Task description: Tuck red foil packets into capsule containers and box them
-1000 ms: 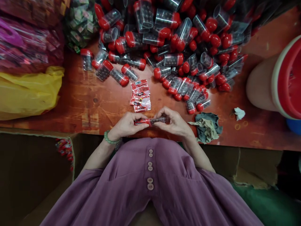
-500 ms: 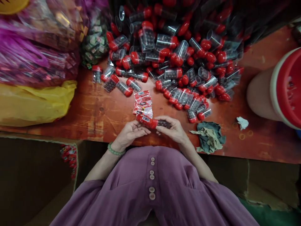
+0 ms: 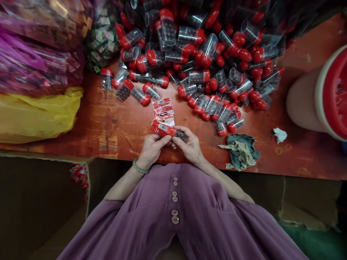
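- I am looking down through the head camera at two bare hands working near the front edge of a reddish-brown tabletop (image 3: pixel 121 135).
- The left hand (image 3: pixel 152 150) is closing its grip on a red packet (image 3: pixel 162 128) with a barcode, the thumb pressing near the packet's right end.
- The right hand (image 3: pixel 191 147) is keeping a narrow grip on a clear tube (image 3: pixel 181 135) filled with small dark balls, thumb in front and fingers behind.
- The packet and the tube are lying end to end between the two hands, just above the tabletop's near edge; I am not making out how they are joined.
- Just beyond the hands, more red packets (image 3: pixel 163 107) are lying in a small overlapping stack, partly hidden behind the held packet.
- Farther back, I am seeing a big jumbled heap of red-capped tubes (image 3: pixel 208 74), many showing dark balls inside.
- To the left, a pinkish-purple bag (image 3: pixel 51 68) is sitting above a yellow bag (image 3: pixel 38 117).
- Right of the hands, a crumpled grey-green cloth (image 3: pixel 242 153) is resting on the tabletop, with a white scrap (image 3: pixel 280 135) beyond it.
- At the far right, a pale bucket (image 3: pixel 305 97) with a red top is standing.
- A green bracelet (image 3: pixel 140 167) is circling the left wrist.
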The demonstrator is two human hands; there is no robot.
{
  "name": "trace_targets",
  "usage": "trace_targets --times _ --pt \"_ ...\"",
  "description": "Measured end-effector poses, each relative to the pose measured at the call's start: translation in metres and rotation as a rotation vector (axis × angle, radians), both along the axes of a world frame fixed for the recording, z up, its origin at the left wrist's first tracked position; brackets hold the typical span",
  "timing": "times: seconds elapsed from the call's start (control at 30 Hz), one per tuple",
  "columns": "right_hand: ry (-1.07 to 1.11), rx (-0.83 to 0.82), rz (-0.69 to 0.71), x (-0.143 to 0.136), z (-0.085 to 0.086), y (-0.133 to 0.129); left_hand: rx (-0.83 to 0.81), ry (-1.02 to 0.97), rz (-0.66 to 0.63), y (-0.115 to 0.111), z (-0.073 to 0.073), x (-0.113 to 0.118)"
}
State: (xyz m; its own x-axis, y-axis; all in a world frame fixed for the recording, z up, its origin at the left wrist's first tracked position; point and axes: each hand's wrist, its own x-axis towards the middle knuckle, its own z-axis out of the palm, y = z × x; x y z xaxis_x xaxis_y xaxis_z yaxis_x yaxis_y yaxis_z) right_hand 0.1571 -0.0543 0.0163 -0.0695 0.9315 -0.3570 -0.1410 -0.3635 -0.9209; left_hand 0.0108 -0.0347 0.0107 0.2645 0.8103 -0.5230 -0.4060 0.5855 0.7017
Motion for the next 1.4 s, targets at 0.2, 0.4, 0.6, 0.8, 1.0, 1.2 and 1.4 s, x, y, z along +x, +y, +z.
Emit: trace_targets --times 0.2,0.4,0.6,0.8,1.0,1.2,1.4 --pt "-0.034 0.109 0.06 -0.006 0.002 0.007 0.112 -0.044 0.007 0.006 0.001 -0.007" --pt "-0.416 0.25 0.25 0.001 0.014 0.009 0.131 0.089 0.191 0.007 -0.003 -0.006" --pt "-0.611 0.315 0.388 0.009 0.016 0.005 0.139 0.046 0.182 0.006 -0.001 -0.003" --pt "-0.843 0.5 0.333 0.001 0.0 0.0 0.098 0.012 0.331 0.008 0.001 0.008" --pt "-0.487 0.362 0.205 -0.002 0.008 -0.003 0.138 0.034 0.23 0.003 0.002 0.006" --pt "-0.033 0.153 0.237 -0.003 0.013 -0.003 0.191 -0.003 0.015 -0.007 0.009 0.002" --pt "-0.106 0.21 0.356 0.001 0.016 -0.006 0.195 -0.035 0.201 -0.008 0.022 0.0"
